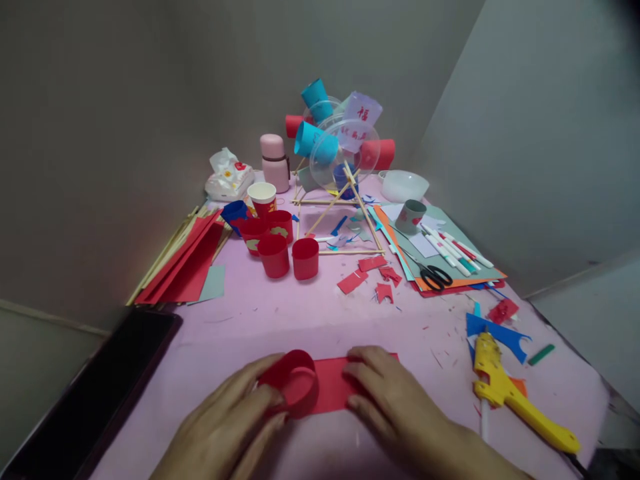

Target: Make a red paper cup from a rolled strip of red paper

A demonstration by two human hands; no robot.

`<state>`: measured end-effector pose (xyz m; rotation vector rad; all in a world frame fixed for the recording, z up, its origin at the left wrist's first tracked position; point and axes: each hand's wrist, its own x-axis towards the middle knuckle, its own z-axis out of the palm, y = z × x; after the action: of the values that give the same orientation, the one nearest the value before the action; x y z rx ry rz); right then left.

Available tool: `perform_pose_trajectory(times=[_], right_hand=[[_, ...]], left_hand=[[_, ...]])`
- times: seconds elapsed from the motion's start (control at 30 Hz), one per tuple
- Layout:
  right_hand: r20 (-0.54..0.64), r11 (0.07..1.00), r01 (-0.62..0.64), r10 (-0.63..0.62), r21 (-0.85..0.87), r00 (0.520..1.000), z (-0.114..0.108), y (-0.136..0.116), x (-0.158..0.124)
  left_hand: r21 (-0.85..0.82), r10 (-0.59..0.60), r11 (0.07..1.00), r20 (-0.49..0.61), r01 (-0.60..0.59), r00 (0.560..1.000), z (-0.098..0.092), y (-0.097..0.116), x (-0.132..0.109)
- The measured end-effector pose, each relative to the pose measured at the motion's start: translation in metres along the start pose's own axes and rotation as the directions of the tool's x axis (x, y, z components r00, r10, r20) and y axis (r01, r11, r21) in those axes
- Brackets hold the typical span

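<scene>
A red paper strip (334, 387) lies on the pink table (300, 320) at the near edge, its left end curled into a ring (295, 381). My left hand (235, 417) is closed around the ring, fingertips pinching its near side. My right hand (385, 397) lies flat on the strip's right part, fingers stretched out and pressing it down.
A yellow glue gun (515, 393) lies at the right. Several red paper cups (280, 247) stand mid-table, with red paper sheets (185, 260) at the left and black scissors (436, 277) on coloured sheets at the right. A stick-and-cup wheel model (340, 153) stands at the back. A dark tablet (95, 393) sits near left.
</scene>
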<state>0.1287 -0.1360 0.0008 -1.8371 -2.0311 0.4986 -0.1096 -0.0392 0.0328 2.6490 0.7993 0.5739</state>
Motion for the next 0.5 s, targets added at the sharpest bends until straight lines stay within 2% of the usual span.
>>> perform_pose_trajectory(times=[0.07, 0.17, 0.33, 0.5], right_hand=[[-0.028, 0.999, 0.026, -0.027, -0.040, 0.999, 0.013, 0.001, -0.006], [-0.056, 0.997, 0.051, -0.055, -0.066, 0.997, 0.023, 0.004, -0.009], [-0.063, 0.994, 0.050, -0.045, 0.095, 0.997, 0.024, -0.002, -0.005], [-0.069, 0.959, 0.055, -0.037, 0.277, 0.997, 0.039, -0.012, 0.003]], left_hand=[[0.078, 0.116, 0.990, 0.024, -0.117, 0.993, 0.009, 0.001, 0.004], [0.173, 0.140, 0.974, 0.046, -0.146, 0.989, 0.019, 0.002, 0.004], [0.135, 0.002, 0.991, 0.035, -0.006, 0.999, 0.025, -0.003, -0.013], [0.166, -0.089, 0.983, 0.030, 0.083, 0.996, 0.041, -0.016, -0.036]])
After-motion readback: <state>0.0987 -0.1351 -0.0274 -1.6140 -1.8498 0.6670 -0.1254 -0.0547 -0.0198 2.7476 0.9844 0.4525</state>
